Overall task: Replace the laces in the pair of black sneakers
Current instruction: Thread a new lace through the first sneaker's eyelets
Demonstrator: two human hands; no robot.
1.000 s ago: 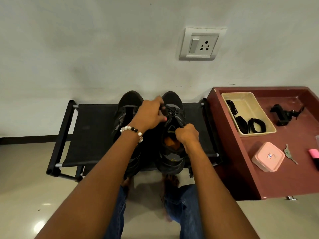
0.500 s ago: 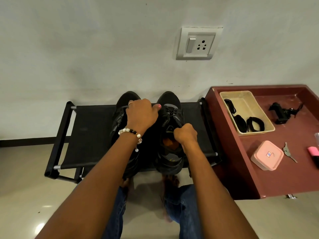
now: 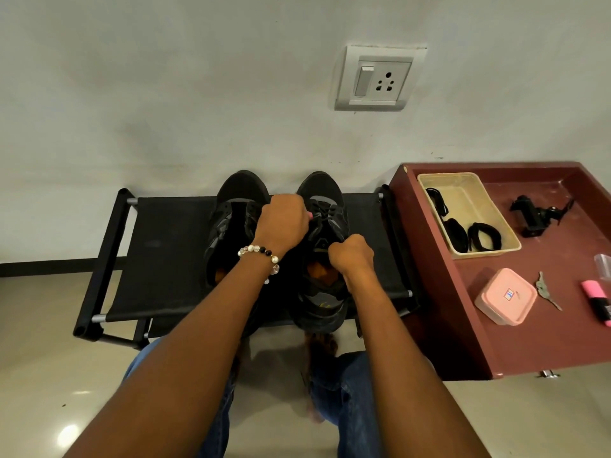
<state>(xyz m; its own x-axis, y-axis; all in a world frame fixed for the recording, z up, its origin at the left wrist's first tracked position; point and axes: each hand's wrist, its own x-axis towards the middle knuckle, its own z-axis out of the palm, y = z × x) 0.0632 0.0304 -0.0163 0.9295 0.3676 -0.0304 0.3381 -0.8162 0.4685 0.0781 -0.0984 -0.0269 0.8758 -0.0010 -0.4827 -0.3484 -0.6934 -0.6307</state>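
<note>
Two black sneakers stand side by side on a low black rack (image 3: pixel 165 246), toes to the wall. The left sneaker (image 3: pixel 231 206) has an open front with no lace showing. The right sneaker (image 3: pixel 322 193) has black laces crossed over its tongue. My left hand (image 3: pixel 284 223), with a bead bracelet on the wrist, pinches the lace near the upper eyelets of the right sneaker. My right hand (image 3: pixel 352 254) is curled at that shoe's tongue and collar, gripping it. Its fingertips are hidden.
A maroon tray table (image 3: pixel 496 338) stands to the right of the rack. It carries a beige bin (image 3: pixel 463 200) with several coiled black laces (image 3: pixel 484 236), a pink box (image 3: pixel 506 295), keys (image 3: pixel 545 290), a pink highlighter (image 3: pixel 598 302) and a black clamp (image 3: pixel 535 214). A wall socket (image 3: pixel 377 77) is above.
My left hand drew back a little from the toe end and now pinches the lace. My right hand stayed at the tongue. The view shifted slightly.
</note>
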